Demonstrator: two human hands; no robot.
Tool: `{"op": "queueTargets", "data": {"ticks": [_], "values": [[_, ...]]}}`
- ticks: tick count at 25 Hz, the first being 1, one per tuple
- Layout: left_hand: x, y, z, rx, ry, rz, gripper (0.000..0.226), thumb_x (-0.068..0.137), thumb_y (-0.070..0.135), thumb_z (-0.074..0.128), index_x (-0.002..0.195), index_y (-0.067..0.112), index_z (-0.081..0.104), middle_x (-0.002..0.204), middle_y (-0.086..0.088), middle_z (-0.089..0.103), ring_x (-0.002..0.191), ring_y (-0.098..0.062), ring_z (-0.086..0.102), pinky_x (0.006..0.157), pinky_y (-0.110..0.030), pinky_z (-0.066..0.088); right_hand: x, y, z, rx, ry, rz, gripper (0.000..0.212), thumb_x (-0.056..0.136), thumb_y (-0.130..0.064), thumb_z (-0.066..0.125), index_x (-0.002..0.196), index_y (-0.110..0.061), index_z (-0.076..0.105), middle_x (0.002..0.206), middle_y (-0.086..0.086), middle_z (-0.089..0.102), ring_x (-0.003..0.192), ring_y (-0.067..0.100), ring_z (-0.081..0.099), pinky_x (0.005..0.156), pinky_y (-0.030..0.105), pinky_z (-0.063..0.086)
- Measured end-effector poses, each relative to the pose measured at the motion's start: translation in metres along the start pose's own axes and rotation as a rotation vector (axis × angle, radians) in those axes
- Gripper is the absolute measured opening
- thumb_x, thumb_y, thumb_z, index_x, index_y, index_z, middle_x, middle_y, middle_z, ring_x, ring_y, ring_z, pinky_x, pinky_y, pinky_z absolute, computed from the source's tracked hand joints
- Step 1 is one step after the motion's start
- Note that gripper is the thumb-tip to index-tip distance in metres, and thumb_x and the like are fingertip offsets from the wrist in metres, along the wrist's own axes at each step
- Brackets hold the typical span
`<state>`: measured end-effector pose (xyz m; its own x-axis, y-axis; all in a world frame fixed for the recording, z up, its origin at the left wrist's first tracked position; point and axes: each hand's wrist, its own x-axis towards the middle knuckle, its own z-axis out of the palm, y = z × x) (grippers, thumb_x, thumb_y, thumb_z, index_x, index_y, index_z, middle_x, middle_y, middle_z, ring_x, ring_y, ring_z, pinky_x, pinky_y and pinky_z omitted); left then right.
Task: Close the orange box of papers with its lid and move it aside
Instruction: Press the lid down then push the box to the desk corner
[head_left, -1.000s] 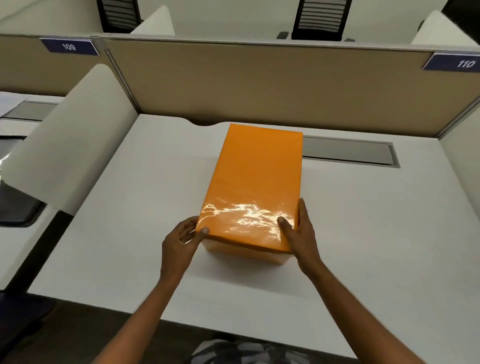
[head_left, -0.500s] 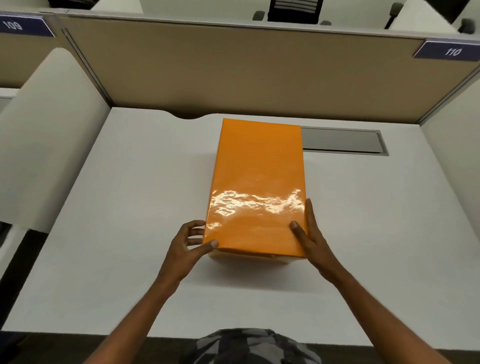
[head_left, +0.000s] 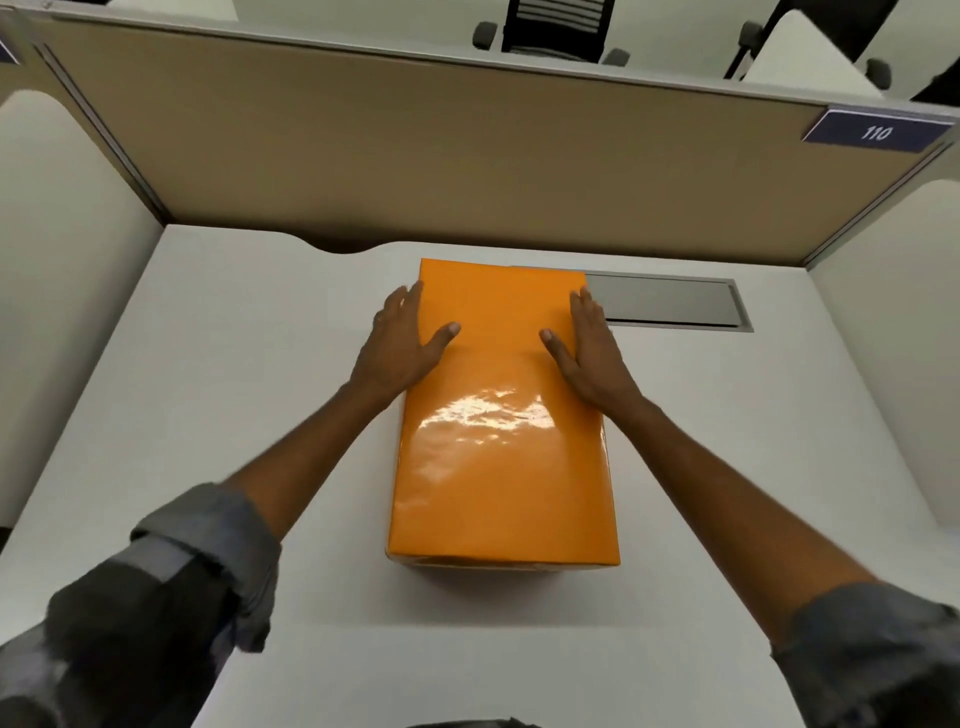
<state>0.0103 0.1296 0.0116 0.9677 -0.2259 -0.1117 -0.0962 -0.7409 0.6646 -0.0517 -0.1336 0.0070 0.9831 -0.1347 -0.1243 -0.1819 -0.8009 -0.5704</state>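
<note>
The orange box (head_left: 501, 467) stands lengthwise in the middle of the white desk (head_left: 208, 415), its glossy orange lid fully down over it. No papers show. My left hand (head_left: 397, 345) lies against the far left side of the lid, thumb on top and fingers along the edge. On the far right side, my right hand (head_left: 589, 351) mirrors it, thumb on top. Both hands clasp the box between them, near its far end.
A grey cable flap (head_left: 670, 301) is set into the desk just right of the box's far end. A tan partition (head_left: 467, 156) closes the back, with a "110" label (head_left: 878, 132). White side dividers (head_left: 62, 260) (head_left: 893, 338) bound the desk left and right.
Both hands have slid from the near corners of the lid forward to its far end. The gap under the lid's near edge has closed. The view has tilted further down.
</note>
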Motion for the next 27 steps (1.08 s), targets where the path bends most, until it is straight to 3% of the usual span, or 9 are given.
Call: {"op": "queueTargets", "data": {"ticks": [3, 8, 16, 19, 22, 27], "values": [[0.043, 0.016, 0.012, 0.272, 0.058, 0.121, 0.074, 0.100, 0.058, 0.040, 0.158, 0.014, 0.025, 0.168, -0.014, 0.021, 0.154, -0.035, 0.020, 0.121, -0.058, 0.024, 0.045, -0.001, 0.005, -0.159, -0.019, -0.024, 0.084, 0.105, -0.057, 0.038, 0.166, -0.012, 0.004, 0.176, 0.008, -0.001, 0.163, 0.030, -0.001, 0.130, 0.058, 0.009], [0.094, 0.023, 0.040, 0.443, 0.009, 0.130, 0.065, 0.105, 0.051, 0.022, 0.159, 0.014, 0.024, 0.168, -0.010, 0.023, 0.157, -0.031, 0.013, 0.126, -0.054, 0.009, 0.084, 0.004, 0.018, -0.268, -0.009, -0.007, 0.084, 0.103, -0.064, 0.029, 0.166, -0.013, 0.005, 0.176, 0.007, 0.002, 0.163, 0.029, -0.002, 0.131, 0.055, 0.005], [0.097, 0.006, 0.060, 0.387, 0.045, 0.098, 0.067, 0.101, 0.055, 0.025, 0.156, 0.016, 0.030, 0.163, -0.008, 0.035, 0.154, -0.030, 0.024, 0.121, -0.055, 0.025, 0.087, 0.012, 0.034, -0.290, 0.065, 0.000, 0.086, 0.100, -0.070, 0.025, 0.166, -0.015, 0.012, 0.175, 0.005, 0.013, 0.163, 0.028, 0.005, 0.132, 0.052, 0.011], [0.094, 0.013, 0.057, 0.437, 0.033, 0.085, 0.070, 0.103, 0.056, 0.023, 0.160, 0.016, 0.019, 0.169, -0.009, 0.021, 0.157, -0.029, 0.012, 0.125, -0.056, 0.013, 0.084, 0.007, 0.027, -0.283, 0.017, 0.004, 0.086, 0.102, -0.068, 0.027, 0.166, -0.014, 0.006, 0.176, 0.006, 0.003, 0.163, 0.028, -0.001, 0.131, 0.056, 0.009], [0.078, 0.033, 0.044, 0.494, 0.067, 0.064, 0.080, 0.100, 0.065, 0.021, 0.162, 0.016, 0.006, 0.171, -0.009, 0.001, 0.158, -0.028, -0.003, 0.125, -0.053, -0.004, 0.067, -0.004, 0.015, -0.320, -0.014, -0.005, 0.089, 0.101, -0.067, 0.028, 0.166, -0.015, -0.003, 0.176, 0.004, -0.009, 0.162, 0.026, -0.012, 0.129, 0.061, -0.004], [-0.046, 0.029, 0.050, 0.288, -0.024, 0.191, 0.075, 0.099, 0.066, 0.017, 0.161, 0.022, 0.016, 0.171, -0.002, 0.008, 0.158, -0.021, 0.002, 0.127, -0.052, 0.005, -0.069, -0.002, 0.034, -0.164, -0.035, -0.015, 0.091, 0.096, -0.075, 0.015, 0.165, -0.020, -0.009, 0.174, -0.001, -0.017, 0.161, 0.021, -0.017, 0.131, 0.055, -0.004]]}}
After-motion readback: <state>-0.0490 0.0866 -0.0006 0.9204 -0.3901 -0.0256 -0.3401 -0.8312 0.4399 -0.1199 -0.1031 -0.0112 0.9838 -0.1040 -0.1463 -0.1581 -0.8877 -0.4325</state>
